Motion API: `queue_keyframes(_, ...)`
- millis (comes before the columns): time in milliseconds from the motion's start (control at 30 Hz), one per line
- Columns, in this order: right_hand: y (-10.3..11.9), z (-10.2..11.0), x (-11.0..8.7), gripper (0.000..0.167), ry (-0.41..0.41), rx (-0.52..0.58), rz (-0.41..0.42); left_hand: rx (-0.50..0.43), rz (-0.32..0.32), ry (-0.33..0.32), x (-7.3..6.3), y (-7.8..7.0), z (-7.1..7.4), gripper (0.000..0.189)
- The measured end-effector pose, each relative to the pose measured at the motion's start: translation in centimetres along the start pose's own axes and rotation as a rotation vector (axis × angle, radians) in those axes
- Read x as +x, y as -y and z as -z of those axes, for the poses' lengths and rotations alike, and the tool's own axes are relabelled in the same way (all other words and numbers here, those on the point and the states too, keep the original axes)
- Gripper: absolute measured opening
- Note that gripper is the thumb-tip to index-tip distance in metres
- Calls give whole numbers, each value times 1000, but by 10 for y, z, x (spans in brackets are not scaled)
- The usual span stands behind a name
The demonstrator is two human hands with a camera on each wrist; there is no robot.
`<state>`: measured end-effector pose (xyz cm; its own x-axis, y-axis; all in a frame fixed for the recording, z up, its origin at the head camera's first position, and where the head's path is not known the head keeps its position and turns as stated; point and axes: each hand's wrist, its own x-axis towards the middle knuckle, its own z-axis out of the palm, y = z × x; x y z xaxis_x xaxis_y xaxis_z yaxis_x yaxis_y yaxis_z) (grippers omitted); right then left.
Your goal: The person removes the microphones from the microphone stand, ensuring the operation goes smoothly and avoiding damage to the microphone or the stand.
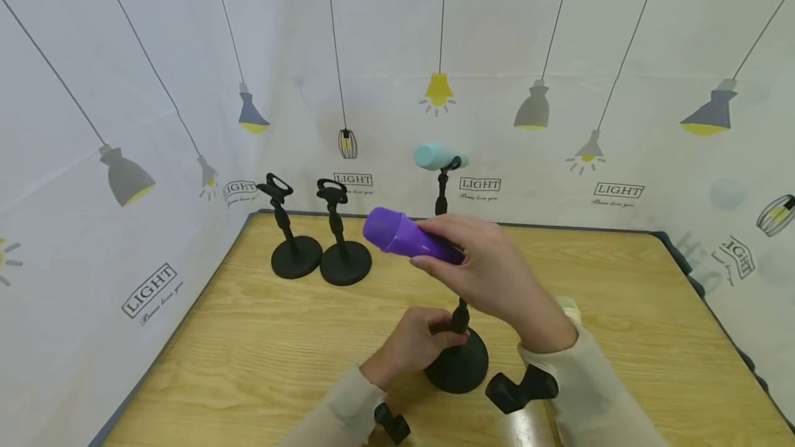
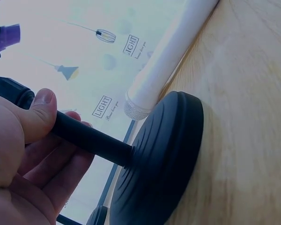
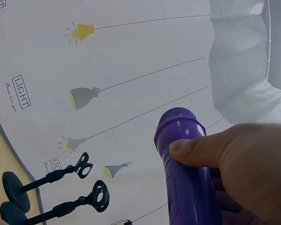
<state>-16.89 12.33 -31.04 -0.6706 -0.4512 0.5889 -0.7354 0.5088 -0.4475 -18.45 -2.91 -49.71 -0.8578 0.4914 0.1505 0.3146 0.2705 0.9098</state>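
Note:
My right hand (image 1: 491, 267) grips a purple microphone (image 1: 400, 232), its head pointing left. In the right wrist view the thumb lies along the purple microphone (image 3: 182, 131) just below its mesh head. Below it, my left hand (image 1: 413, 340) holds the pole of a black desktop microphone stand (image 1: 459, 364). In the left wrist view the left hand (image 2: 33, 154) has its thumb and fingers around the pole above the round base (image 2: 159, 159). A black clip part borders the purple handle (image 2: 8, 36) there; whether the microphone is seated in it I cannot tell.
At the back a teal microphone (image 1: 431, 156) sits in another stand's clip. Two stands with bare clips, one (image 1: 295, 254) and another (image 1: 345, 261), stand back left. A pale microphone (image 2: 159, 70) lies on the table, mostly behind my right arm in the head view. Printed sheets wall the table (image 1: 267, 336).

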Motion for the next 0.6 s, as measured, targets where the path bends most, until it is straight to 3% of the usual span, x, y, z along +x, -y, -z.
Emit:
queue_keyframes(367,15,-3,24,39,25,32,51,35,-85,-9,2,3,2,7)
queue_keyframes(600,25,-9,37,37,35,120,156,10,-97,0,2,6,2,7)
